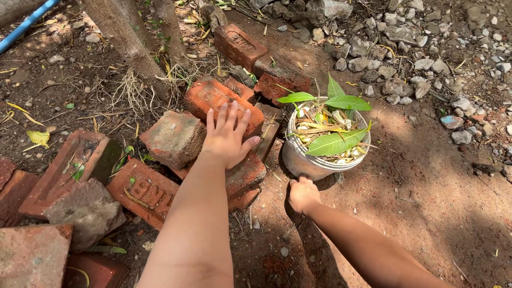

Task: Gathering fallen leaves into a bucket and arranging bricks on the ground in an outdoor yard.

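Hands: left [228, 137] flat on brick [221, 101]; right [303, 194] fisted.

Dirt ground [426, 202]: red bricks [176, 138], metal pot [309, 160] w/ leaves, grey stones [405, 58].

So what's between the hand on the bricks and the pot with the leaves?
In the head view, a dark upright brick piece stands between the left hand and the pale pot; below it, bare reddish dirt.

No packages, labels, signs or screens show here; the nearest thing is moulded lettering pressed into a red brick [143, 193].
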